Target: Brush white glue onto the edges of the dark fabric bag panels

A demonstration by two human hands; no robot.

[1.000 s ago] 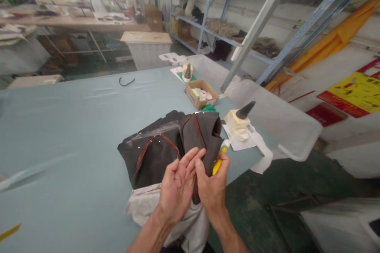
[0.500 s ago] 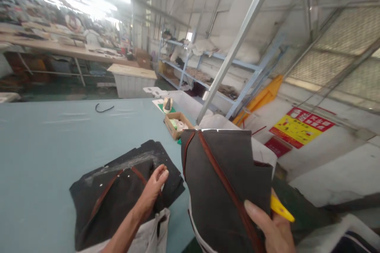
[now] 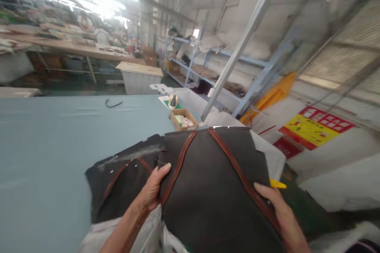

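I hold up a dark grey fabric panel with brown strips running across it. My left hand grips its left edge. Its right edge is pinched by my right hand, which also holds a yellow tool whose tip sticks out beyond the fabric. A second dark panel with brown strips and small white dots lies flat on the pale blue table, partly under the held one. Light grey cloth hangs at the table's near edge.
A small cardboard box with tape rolls and a cone-topped bottle stand at the table's far right edge. A black cord lies far back. A slanted metal pole, blue shelving and clear bins stand to the right.
The held panel has swung left and spread flat in front of me. My left hand left the panel on the table and took the held panel's left edge.
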